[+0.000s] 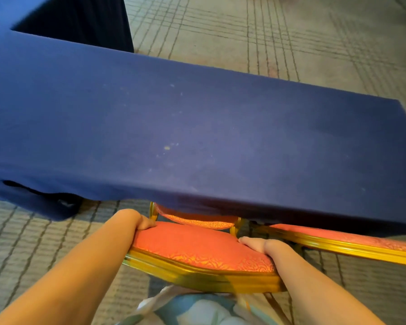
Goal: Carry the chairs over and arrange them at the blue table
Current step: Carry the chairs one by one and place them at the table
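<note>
While the blue table point(197, 127) is filling the frame from 9 to 3 o'clock, cloth hanging over its near edge, the lined carpet point(291, 38) is showing at 1 o'clock and along the bottom. A red-cushioned, gold-framed chair point(197, 247) is being held at 6 o'clock, far end tucking under the table's near edge; legs hidden. A second chair point(349, 242) is sitting just beside it at 4 o'clock, partly under the cloth. The left hand point(138, 220) is gripping the seat's left edge, fingers curled; the right hand point(256, 245) is gripping the right edge.
</note>
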Tool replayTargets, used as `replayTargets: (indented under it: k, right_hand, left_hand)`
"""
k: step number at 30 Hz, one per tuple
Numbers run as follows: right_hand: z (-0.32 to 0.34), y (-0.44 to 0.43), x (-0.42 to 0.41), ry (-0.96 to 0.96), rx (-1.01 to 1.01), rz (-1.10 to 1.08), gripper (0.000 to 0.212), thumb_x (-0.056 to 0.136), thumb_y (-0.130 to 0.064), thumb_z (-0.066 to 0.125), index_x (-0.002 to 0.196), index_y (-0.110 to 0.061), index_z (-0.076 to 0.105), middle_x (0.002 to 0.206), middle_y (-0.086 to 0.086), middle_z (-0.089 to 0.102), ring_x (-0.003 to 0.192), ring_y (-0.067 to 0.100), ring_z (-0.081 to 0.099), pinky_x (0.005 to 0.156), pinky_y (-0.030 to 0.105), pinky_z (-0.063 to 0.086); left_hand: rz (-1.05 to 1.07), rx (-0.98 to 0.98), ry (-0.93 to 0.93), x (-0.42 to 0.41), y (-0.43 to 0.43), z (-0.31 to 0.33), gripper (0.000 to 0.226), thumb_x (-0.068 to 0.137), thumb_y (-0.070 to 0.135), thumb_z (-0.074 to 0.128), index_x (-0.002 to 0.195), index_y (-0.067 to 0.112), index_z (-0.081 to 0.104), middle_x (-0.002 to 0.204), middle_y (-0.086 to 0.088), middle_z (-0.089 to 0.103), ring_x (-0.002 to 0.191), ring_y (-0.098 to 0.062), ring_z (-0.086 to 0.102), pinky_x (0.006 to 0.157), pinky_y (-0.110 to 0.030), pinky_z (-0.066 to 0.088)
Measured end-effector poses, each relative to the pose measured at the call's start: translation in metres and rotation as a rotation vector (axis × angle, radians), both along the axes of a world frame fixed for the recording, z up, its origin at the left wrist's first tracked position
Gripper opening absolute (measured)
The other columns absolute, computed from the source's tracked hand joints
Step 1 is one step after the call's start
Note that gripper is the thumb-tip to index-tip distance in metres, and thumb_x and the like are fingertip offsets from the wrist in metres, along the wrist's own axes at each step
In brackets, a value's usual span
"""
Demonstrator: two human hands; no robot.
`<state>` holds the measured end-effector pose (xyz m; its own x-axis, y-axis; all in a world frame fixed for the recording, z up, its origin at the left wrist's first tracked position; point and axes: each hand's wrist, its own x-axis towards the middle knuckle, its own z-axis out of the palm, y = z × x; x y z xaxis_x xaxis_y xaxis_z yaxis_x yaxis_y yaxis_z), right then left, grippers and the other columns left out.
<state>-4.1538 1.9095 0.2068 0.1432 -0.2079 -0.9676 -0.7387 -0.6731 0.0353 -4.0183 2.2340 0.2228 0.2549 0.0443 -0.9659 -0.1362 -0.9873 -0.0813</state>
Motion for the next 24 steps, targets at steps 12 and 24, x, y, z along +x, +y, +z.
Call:
replayTargets:
  k: [12,24]
  right_hand:
    - [-0.014,-0.013,0.047,-0.033,-0.017,-0.006,0.064,0.099,-0.056,0.031,0.151,-0.019,0.036,0.155,0.009,0.035,0.139,0.027,0.039,0.111,0.038,0.029]
    - [0.007,-0.007,0.048,-0.124,-0.124,0.096,0.059,0.100,-0.050,0.039,0.146,-0.012,0.044,0.153,0.010,0.040,0.138,0.027,0.042,0.110,0.034,0.033]
  left_hand:
    - [-0.039,-0.035,-0.048,0.046,-0.011,-0.024,0.065,0.100,0.055,0.022,0.153,0.018,0.024,0.160,-0.007,0.018,0.145,-0.026,0.022,0.117,-0.040,0.020]
    - [-0.078,-0.039,-0.137,0.036,-0.027,-0.002,0.061,0.100,0.052,0.029,0.150,0.017,0.030,0.158,-0.005,0.025,0.142,-0.027,0.030,0.114,-0.039,0.027]
